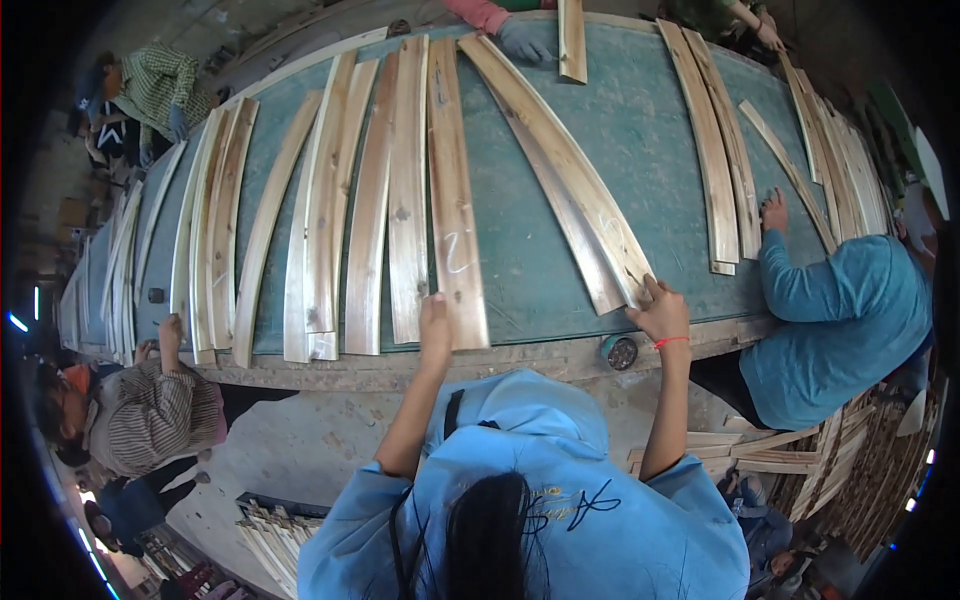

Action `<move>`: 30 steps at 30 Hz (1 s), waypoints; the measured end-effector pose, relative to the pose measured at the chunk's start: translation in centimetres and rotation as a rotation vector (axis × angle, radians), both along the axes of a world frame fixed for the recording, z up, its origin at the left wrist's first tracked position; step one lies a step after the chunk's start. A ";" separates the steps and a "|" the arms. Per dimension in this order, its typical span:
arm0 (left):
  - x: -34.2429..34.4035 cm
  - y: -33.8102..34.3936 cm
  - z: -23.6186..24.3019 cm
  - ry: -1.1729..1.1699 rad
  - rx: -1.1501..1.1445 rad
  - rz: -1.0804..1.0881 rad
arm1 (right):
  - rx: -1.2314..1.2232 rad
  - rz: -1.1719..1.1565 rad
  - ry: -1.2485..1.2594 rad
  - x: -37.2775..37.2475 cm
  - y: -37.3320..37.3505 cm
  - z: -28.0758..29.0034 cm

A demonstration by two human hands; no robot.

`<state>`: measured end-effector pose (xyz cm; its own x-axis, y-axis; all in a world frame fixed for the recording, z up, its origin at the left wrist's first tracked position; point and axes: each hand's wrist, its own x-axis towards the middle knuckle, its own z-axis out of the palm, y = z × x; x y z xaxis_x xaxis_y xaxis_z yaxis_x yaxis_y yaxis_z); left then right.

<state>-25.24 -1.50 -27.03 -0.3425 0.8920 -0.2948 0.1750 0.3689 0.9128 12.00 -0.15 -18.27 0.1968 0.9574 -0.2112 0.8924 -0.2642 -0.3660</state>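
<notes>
My left hand (435, 322) is closed on the near left edge of a long wooden board (456, 200) that bears a white chalk mark. With my right hand (661, 310) I grip the near end of another board (572, 160), which slants from the far middle toward the right. This one overlaps a second slanting plank (560, 205) on its left. Just left of my left hand lies a pale plank (408, 220), close beside the marked board. All of these rest on the green tabletop (520, 255).
More planks (318, 210) lie in groups to the left and right (705, 150). A small round tin (619, 351) sits at the table's near edge. Co-workers stand at the left (150, 405) and right (845, 320); a gloved hand (525, 40) is across the table. Wood is stacked behind (830, 450).
</notes>
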 end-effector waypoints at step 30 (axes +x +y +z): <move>-2.4 -7.3 8.2 -2.283 -0.207 -0.110 | 0.001 0.024 -0.006 1.6 0.4 -4.2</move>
<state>-27.63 -8.81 -18.86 0.6047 0.7947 -0.0529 -0.7190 0.5161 -0.4655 13.58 0.23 -22.51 0.1749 0.9621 -0.2092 0.9007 -0.2422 -0.3607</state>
